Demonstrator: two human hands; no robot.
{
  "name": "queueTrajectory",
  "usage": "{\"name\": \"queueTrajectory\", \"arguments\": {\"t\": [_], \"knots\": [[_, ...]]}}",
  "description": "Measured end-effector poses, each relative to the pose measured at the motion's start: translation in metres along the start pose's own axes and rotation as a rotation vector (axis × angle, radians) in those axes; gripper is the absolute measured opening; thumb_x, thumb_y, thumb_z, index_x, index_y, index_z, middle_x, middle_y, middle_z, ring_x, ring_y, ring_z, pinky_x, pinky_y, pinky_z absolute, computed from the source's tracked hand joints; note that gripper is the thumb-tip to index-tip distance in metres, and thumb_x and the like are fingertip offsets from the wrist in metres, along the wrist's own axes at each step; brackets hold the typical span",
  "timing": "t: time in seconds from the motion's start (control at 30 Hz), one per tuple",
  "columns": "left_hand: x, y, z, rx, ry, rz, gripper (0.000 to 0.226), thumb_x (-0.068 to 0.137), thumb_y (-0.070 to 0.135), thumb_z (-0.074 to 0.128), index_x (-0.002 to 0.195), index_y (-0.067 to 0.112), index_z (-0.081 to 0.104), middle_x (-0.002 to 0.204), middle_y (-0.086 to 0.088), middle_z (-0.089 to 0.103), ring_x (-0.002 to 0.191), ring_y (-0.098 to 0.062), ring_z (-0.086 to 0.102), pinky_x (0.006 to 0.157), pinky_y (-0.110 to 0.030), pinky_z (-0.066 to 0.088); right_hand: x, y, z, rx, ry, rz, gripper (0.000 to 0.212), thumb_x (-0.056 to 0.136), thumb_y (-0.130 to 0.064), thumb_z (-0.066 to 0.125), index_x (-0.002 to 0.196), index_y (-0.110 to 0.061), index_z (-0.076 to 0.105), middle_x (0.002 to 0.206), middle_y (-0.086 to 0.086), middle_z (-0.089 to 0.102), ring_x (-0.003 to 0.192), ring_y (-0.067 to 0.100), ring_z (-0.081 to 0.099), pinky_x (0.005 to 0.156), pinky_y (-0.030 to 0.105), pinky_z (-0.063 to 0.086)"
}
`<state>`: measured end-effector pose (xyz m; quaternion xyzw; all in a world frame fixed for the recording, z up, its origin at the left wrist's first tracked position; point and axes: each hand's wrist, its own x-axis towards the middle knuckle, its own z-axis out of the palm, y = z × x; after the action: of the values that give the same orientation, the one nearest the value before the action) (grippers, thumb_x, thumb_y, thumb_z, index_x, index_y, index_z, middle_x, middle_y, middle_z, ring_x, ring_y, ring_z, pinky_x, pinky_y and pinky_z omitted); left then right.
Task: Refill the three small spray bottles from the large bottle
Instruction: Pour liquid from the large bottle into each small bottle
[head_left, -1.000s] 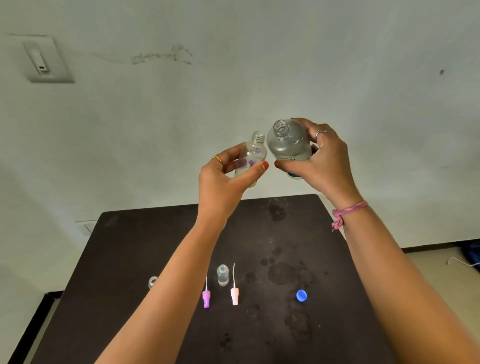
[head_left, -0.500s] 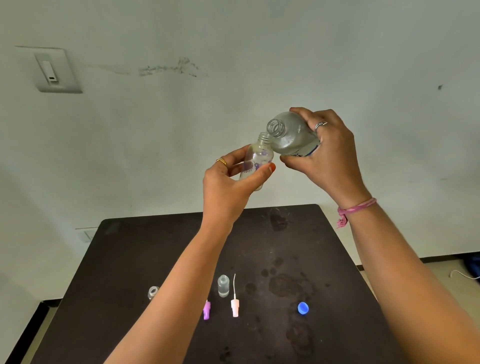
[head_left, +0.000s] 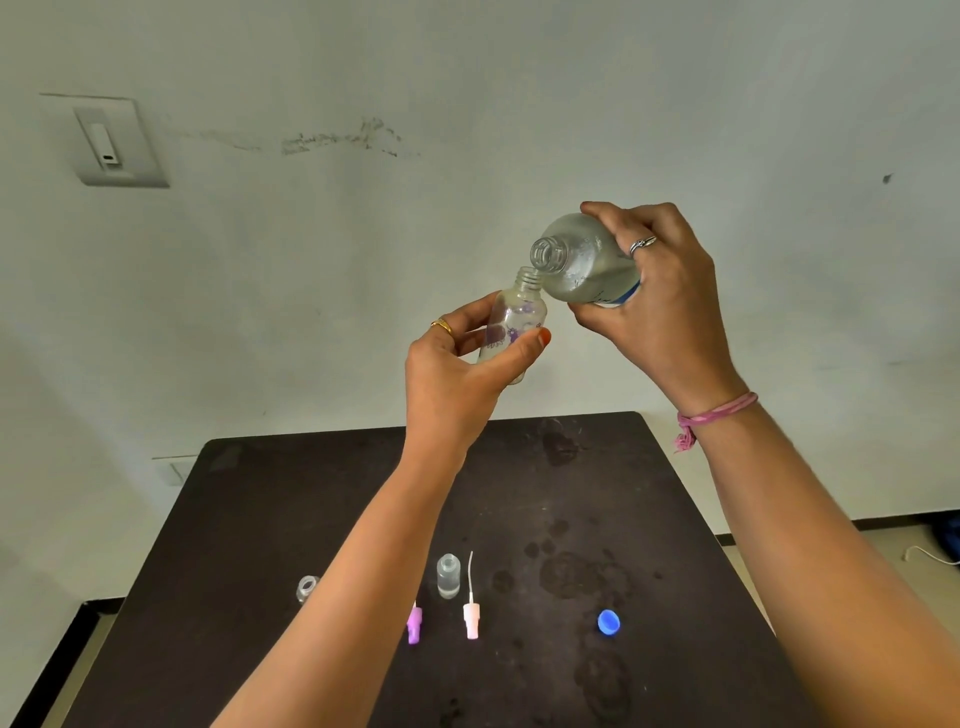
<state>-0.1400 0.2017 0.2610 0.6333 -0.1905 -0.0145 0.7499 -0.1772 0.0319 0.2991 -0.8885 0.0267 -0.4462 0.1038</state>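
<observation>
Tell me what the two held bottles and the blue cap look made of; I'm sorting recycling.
Small bottle: clear glossy plastic, seemingly; threaded neck, purple print. Large bottle: clear, slightly cloudy plastic, probably; thin wall, moulded threads. Glass can't be excluded for either. Blue cap: opaque smooth plastic, likely.

bench: far half bare, room for my hands | near strip: small bottle, two pump tops, blue cap | my forearms cross above it

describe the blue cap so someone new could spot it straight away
On the dark table, look right of the two spray heads lying near its front edge. The blue cap sits alone there, the only blue piece, round and short.
</observation>
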Motion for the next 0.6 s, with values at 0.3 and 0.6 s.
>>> {"name": "queueTrajectory", "arguments": {"t": [0.3,0.6], "knots": [[-0.0003,0.0010,-0.0004,-0.022,-0.005,0.001,0.039,0.074,0.023,0.084,0.110,0.024,0.068,0.104,0.005,0.072,0.100,-0.014,0.068,0.061,-0.015,0.054,0.0026,0.0001,-0.0037,-0.029,0.015,-0.032,0.072,0.067,-0.016,0.084,0.132,-0.018,0.055,0.119,0.009,0.054,0.109,0.026,0.055,0.086,0.023,0.046],[-0.0029,0.0023,-0.0002,-0.011,0.000,0.010,0.043,0.074,0.024,0.084,0.114,0.022,0.068,0.104,0.005,0.072,0.098,-0.012,0.068,0.062,-0.017,0.056,0.0034,-0.0008,-0.0071,-0.055,0.021,-0.055,0.072,0.067,-0.014,0.084,0.133,-0.018,0.055,0.120,0.010,0.054,0.111,0.029,0.054,0.086,0.030,0.049]]}}
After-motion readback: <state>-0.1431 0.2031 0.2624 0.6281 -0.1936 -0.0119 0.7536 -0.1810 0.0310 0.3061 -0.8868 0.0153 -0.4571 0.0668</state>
